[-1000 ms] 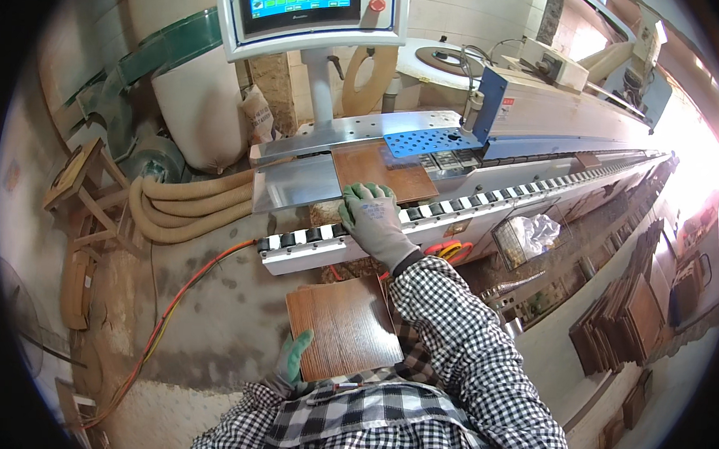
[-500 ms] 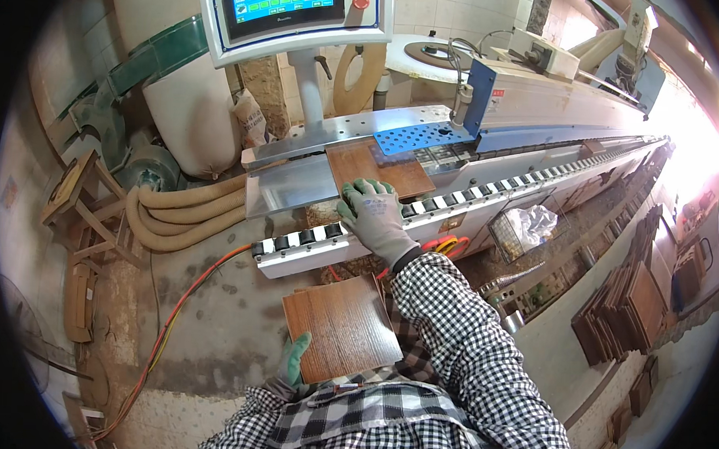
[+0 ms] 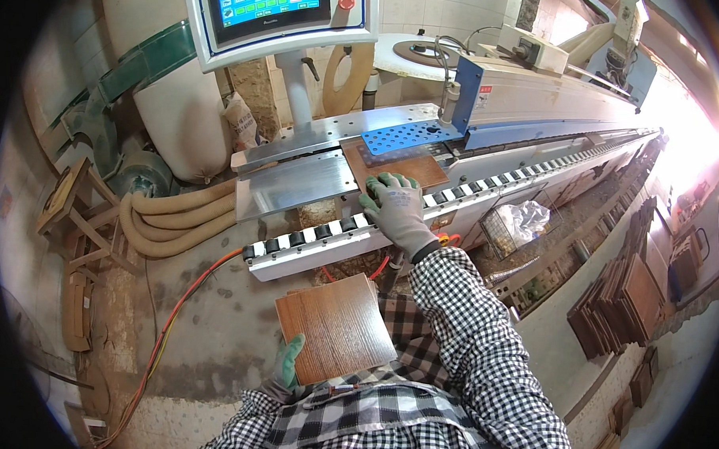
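In my left hand are a few stacked square wood-grain boards, held low in front of my apron with the green thumb over the top one. The fingers beneath the boards are hidden. My right hand, in a grey and green glove, reaches forward and lies with its fingers spread on another brown board. That board rests on the machine's metal infeed table. Its far part goes under a blue perforated plate.
A roller rail runs along the machine's near side. Above the table hangs a control panel with a lit screen. Ribbed hoses and a wooden stool stand left. Stacked boards lean at right; a wire basket hangs below the rail.
My right hand and the board under it have slid to the right along the table, farther under the blue plate. My left hand still holds its boards. The view has shifted slightly.
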Tool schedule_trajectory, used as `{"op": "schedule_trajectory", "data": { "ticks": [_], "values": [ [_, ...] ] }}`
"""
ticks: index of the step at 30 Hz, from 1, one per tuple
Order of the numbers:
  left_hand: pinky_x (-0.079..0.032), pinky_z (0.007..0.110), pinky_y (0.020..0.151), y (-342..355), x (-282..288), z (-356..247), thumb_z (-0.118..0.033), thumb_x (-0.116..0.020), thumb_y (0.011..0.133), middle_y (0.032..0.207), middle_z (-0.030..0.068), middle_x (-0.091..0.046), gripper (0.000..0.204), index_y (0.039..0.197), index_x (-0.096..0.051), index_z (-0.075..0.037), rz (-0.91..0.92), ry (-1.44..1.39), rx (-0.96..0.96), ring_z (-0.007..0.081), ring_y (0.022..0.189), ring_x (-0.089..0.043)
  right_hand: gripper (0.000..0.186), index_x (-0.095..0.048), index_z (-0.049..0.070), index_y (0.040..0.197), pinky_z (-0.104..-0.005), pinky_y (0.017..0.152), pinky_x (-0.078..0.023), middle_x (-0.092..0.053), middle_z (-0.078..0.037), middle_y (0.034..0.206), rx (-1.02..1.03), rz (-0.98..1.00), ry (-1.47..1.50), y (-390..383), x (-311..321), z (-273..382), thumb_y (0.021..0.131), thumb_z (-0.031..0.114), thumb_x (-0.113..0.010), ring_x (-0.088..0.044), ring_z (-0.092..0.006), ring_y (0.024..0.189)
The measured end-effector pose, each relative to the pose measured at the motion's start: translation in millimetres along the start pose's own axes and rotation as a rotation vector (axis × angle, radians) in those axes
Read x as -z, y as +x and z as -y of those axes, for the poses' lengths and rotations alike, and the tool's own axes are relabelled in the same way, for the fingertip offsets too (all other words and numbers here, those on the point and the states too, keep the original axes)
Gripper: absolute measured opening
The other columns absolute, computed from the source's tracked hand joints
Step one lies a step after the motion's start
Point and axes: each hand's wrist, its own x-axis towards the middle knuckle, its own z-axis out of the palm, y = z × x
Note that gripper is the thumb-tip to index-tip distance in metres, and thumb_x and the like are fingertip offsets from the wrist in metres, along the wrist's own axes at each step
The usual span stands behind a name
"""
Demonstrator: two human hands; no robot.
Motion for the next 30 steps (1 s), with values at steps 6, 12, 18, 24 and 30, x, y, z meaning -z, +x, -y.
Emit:
{"op": "schedule_trajectory", "data": {
  "ticks": [6, 12, 18, 24, 30],
  "values": [
    [-0.058, 0.046, 0.1, -3, -7, -2, -0.037, -0.064, 0.101, 0.137, 0.0189, -0.058, 0.067, 0.151, -0.036, 0.0, 0.008, -0.01, -0.019, 0.0295, 0.119, -0.066, 0.05, -0.066, 0.016, 0.132, -0.0477, 0.112, -0.036, -0.061, -0.009, 0.138, -0.085, 0.002, -0.059, -1, 7, -30, 0.092, 0.047, -0.068, -0.053, -0.0297, 0.131],
    [-0.058, 0.046, 0.1, -8, -23, -8, -0.039, -0.064, 0.101, 0.137, 0.0184, -0.059, 0.068, 0.151, -0.037, -0.001, 0.002, -0.017, -0.037, 0.0289, 0.119, -0.066, 0.048, -0.068, 0.016, 0.128, -0.0483, 0.112, -0.036, -0.063, -0.009, 0.135, -0.192, -0.03, -0.104, -5, 18, -72, 0.094, 0.05, -0.065, -0.055, -0.0307, 0.129],
    [-0.057, 0.044, 0.101, -15, -37, -18, -0.04, -0.063, 0.101, 0.137, 0.0173, -0.059, 0.067, 0.15, -0.039, 0.0, -0.013, 0.035, -0.02, 0.0272, 0.118, -0.066, 0.04, -0.07, 0.015, 0.121, -0.0471, 0.108, -0.04, -0.066, -0.009, 0.129, -0.28, -0.09, -0.255, -8, 25, -114, 0.098, 0.047, -0.06, -0.06, -0.0312, 0.122],
    [-0.058, 0.046, 0.1, -11, -17, -8, -0.042, -0.061, 0.102, 0.139, 0.0171, -0.058, 0.067, 0.151, -0.038, -0.002, -0.019, 0.019, -0.029, 0.0282, 0.119, -0.066, 0.038, -0.068, 0.007, 0.119, -0.0401, 0.085, -0.054, -0.073, -0.011, 0.108, -0.379, -0.07, 0.13, -53, 53, -70, 0.104, 0.04, -0.057, -0.068, -0.0212, 0.097],
    [-0.053, 0.047, 0.106, -6, -21, -9, -0.045, -0.051, 0.106, 0.146, 0.0181, -0.052, 0.064, 0.152, -0.037, -0.004, 0.084, -0.125, -0.012, 0.0294, 0.126, -0.061, 0.041, -0.064, -0.001, 0.123, -0.0256, 0.074, -0.055, -0.07, -0.008, 0.106, -0.548, 0.627, 1.201, -235, 17, 4, 0.098, 0.03, -0.071, -0.064, -0.0122, 0.083]
  ]
}}
